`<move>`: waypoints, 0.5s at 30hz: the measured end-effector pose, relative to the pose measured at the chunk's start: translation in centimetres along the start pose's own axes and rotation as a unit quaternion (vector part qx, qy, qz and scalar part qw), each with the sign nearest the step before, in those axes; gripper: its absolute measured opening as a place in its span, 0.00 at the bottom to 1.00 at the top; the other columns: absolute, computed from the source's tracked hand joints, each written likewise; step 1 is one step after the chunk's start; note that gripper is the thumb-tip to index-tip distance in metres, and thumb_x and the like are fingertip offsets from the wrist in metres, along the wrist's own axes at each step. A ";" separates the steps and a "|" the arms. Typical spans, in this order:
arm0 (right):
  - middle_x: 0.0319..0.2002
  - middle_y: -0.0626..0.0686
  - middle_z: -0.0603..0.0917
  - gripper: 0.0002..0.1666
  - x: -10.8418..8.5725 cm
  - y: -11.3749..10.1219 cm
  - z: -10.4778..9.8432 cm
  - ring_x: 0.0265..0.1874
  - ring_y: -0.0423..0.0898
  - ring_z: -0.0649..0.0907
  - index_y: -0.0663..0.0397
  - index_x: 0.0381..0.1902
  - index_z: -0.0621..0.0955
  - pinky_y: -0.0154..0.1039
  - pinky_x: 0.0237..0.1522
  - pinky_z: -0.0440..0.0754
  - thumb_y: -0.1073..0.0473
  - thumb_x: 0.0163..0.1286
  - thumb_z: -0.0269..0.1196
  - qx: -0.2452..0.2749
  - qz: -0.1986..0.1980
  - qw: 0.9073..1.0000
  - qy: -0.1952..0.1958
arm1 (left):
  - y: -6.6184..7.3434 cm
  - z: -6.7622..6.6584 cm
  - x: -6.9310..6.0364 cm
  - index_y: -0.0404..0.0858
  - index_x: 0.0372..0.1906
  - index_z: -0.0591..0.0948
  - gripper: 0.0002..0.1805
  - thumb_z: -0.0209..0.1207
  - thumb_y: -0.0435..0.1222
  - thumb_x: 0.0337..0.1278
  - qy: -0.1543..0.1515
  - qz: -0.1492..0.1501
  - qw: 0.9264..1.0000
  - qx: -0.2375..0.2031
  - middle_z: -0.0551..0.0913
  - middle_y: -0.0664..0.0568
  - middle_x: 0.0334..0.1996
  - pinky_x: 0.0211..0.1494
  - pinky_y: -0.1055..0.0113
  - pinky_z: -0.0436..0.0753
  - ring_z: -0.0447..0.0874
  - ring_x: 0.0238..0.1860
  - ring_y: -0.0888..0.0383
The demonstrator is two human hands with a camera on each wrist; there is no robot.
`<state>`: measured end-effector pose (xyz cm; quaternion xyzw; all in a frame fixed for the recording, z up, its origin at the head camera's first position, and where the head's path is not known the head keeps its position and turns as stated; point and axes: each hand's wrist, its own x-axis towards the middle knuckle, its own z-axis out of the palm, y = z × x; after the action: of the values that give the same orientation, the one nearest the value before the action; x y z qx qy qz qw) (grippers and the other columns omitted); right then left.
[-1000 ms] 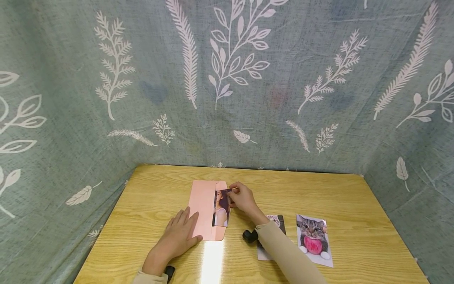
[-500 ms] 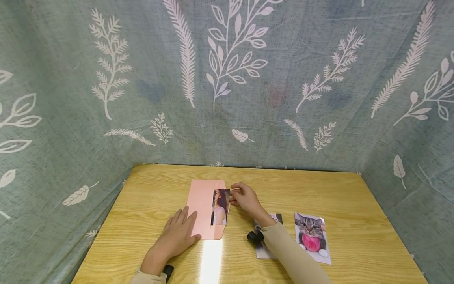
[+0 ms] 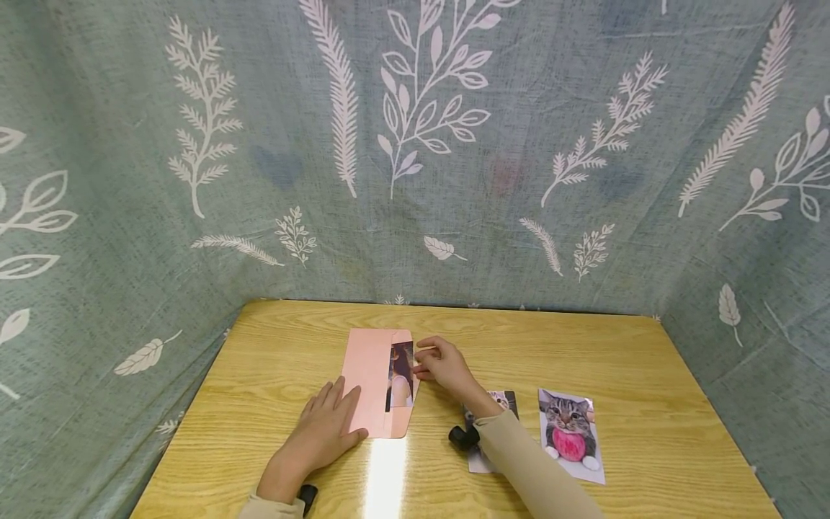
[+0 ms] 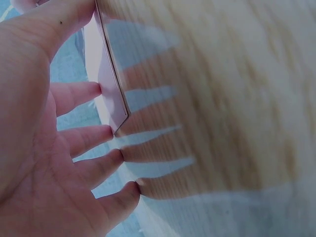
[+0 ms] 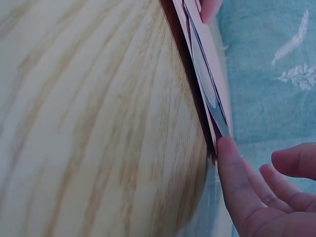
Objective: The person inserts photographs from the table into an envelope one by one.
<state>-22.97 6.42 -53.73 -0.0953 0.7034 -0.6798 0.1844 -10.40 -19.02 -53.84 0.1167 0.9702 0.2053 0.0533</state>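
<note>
A pink envelope [image 3: 366, 378] lies on the table, its flap open to the right. A photo print [image 3: 401, 375] of a long-haired person sits partly inside it, its left part hidden under the envelope's front. My left hand [image 3: 324, 419] rests with fingers spread on the envelope's lower left corner. At the photo's right edge is my right hand [image 3: 447, 369], its fingers loosely bent. In the right wrist view, one fingertip [image 5: 228, 144] touches the end of the photo and flap, and the other fingers stand apart from it.
A cat photo [image 3: 572, 436] with a pink round thing lies at the right on the wooden table [image 3: 622, 360]. Another cat picture [image 3: 486, 461] is partly covered by the right forearm. A patterned cloth [image 3: 415, 274] hangs behind the table.
The photo has slid left, deeper into the envelope, so a narrower strip shows. My right hand let go of its pinch and followed leftward with its fingertips. The left hand stayed put.
</note>
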 end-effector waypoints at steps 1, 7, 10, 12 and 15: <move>0.52 0.74 0.79 0.20 0.0 0.2 0.0 0.44 0.66 0.85 0.75 0.64 0.70 0.52 0.46 0.86 0.72 0.76 0.50 0.002 -0.001 1.000 0.000 | 0.0 0.0 0.0 0.36 0.75 0.65 0.43 0.65 0.52 0.61 0.000 0.000 1.000 0.000 0.54 0.30 0.75 0.70 0.31 0.53 0.49 0.74 0.29; 0.50 0.72 0.80 0.19 0.1 0.5 0.4 0.43 0.63 0.86 0.74 0.63 0.71 0.49 0.44 0.87 0.70 0.77 0.51 0.008 0.004 1.000 -0.004 | 0.1 -0.1 0.0 0.36 0.75 0.65 0.43 0.66 0.52 0.61 0.002 -0.001 1.000 0.001 0.54 0.30 0.75 0.70 0.31 0.53 0.49 0.74 0.29; 0.50 0.71 0.81 0.18 0.0 0.6 0.7 0.43 0.62 0.86 0.73 0.62 0.72 0.48 0.44 0.86 0.70 0.77 0.51 0.012 0.007 1.000 -0.003 | 0.1 -0.2 0.0 0.36 0.75 0.65 0.43 0.66 0.52 0.61 0.000 -0.005 1.000 -0.001 0.54 0.30 0.75 0.71 0.31 0.52 0.49 0.74 0.29; 0.49 0.71 0.81 0.18 -0.1 0.5 0.9 0.43 0.62 0.86 0.73 0.60 0.72 0.48 0.44 0.87 0.70 0.77 0.50 0.015 0.009 1.000 -0.002 | 0.1 -0.1 0.0 0.36 0.75 0.65 0.43 0.66 0.52 0.61 -0.002 -0.008 1.000 -0.002 0.53 0.30 0.75 0.71 0.32 0.52 0.48 0.74 0.30; 0.49 0.70 0.81 0.17 -0.1 0.5 1.3 0.42 0.61 0.86 0.73 0.59 0.73 0.48 0.43 0.87 0.70 0.76 0.50 0.021 0.015 1.000 0.002 | 0.1 -0.1 0.0 0.37 0.76 0.65 0.43 0.65 0.53 0.62 -0.007 -0.012 1.000 -0.004 0.53 0.31 0.76 0.71 0.32 0.52 0.48 0.75 0.30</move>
<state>-22.30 5.30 -54.26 -0.0799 0.6909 -0.6916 0.1951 -10.41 -18.92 -53.72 0.1063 0.9704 0.2075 0.0629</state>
